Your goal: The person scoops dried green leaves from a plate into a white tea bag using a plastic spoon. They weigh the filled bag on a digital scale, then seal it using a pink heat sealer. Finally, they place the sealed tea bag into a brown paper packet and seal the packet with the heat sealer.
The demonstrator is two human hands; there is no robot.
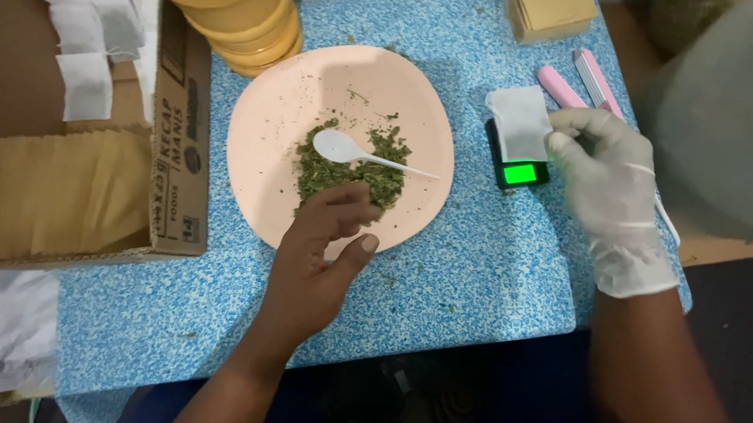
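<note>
Spoon [351, 149] on herbs [348, 168] in plate [283, 104]; scale [520, 166] right; box [176, 145] left.

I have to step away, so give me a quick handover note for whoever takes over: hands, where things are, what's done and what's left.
Left hand: bare, fingertips at the dried green herbs on the pink plate, gripping nothing visible.
Right hand: gloved, pinching the white paper pouch that sits on the small scale, display lit.
White spoon lies in the herbs.
Done: pouch on scale.
Left: most herbs remain on the plate.
</note>
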